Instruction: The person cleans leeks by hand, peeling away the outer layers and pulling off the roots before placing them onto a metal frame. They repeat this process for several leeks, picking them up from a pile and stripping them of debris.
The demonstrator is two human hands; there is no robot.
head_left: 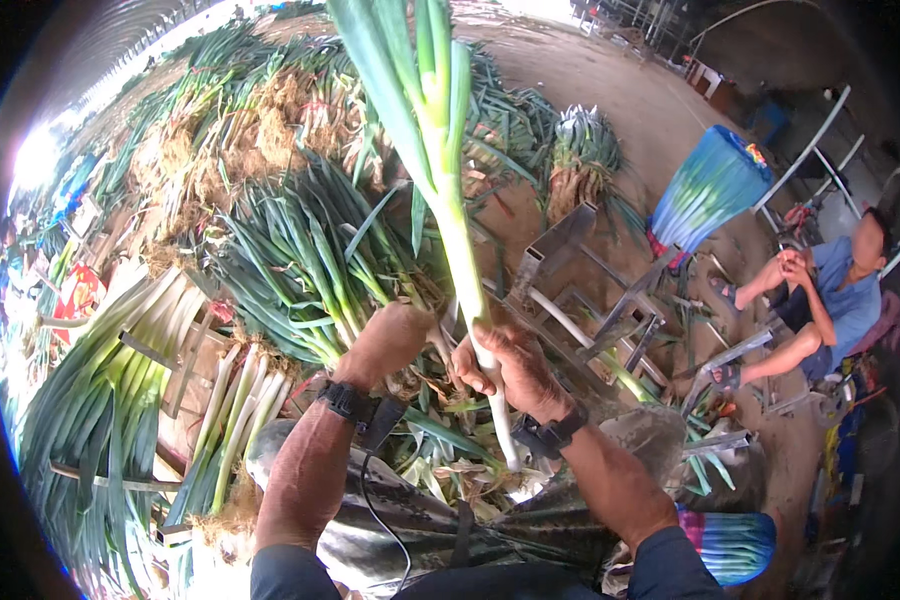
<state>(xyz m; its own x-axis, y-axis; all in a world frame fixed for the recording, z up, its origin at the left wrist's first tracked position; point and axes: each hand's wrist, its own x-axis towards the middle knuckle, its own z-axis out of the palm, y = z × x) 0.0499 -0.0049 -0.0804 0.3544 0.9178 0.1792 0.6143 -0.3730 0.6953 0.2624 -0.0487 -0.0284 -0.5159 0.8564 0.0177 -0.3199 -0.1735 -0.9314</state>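
Observation:
My right hand is wrapped round the white stalk of a long green onion. The onion stands nearly upright, its green leaves reaching past the top of the view and its trimmed white end pointing down over my lap. My left hand is closed just left of the stalk; what its fingers hold, if anything, is hidden. Beyond the left hand lies a heap of unpeeled green onions with dark leaves. Peelings and cut roots lie below my hands.
Peeled onions rest on a metal rack at the left. Large root-ended piles fill the back left. A metal frame stands right of my hands. A blue-wrapped bundle is farther right, near a seated person. Another wrapped bundle lies lower right.

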